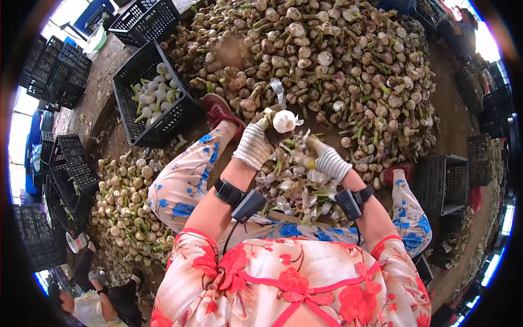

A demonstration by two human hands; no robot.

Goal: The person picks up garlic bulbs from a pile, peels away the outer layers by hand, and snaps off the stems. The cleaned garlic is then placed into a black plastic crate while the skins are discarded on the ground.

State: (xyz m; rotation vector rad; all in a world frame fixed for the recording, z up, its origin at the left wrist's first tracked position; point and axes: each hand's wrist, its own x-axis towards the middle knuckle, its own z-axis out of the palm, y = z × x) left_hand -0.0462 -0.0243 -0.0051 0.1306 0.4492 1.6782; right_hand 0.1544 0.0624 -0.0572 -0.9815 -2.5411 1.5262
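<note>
A white, cleaned garlic bulb [284,121] is held by its stem in my left hand [255,143], which wears a striped glove with its fingers wrapped round the stem. To the right of the bulb is my right hand [327,158], gloved too, its fingers bent and blurred, with loose skin near them; what they hold, if anything, cannot be made out. Below both hands, between my legs, lies a heap of peeled garlic skins [294,188]. A large pile of unpeeled garlic [327,60] rises just beyond my hands.
A black crate [124,111] at the upper left holds white bulbs. A second garlic pile [128,201] lies left of my leg. An empty-looking crate [453,185] stands at the right. Another person [95,305] works at the lower left. Stacked crates [57,71] line the far left.
</note>
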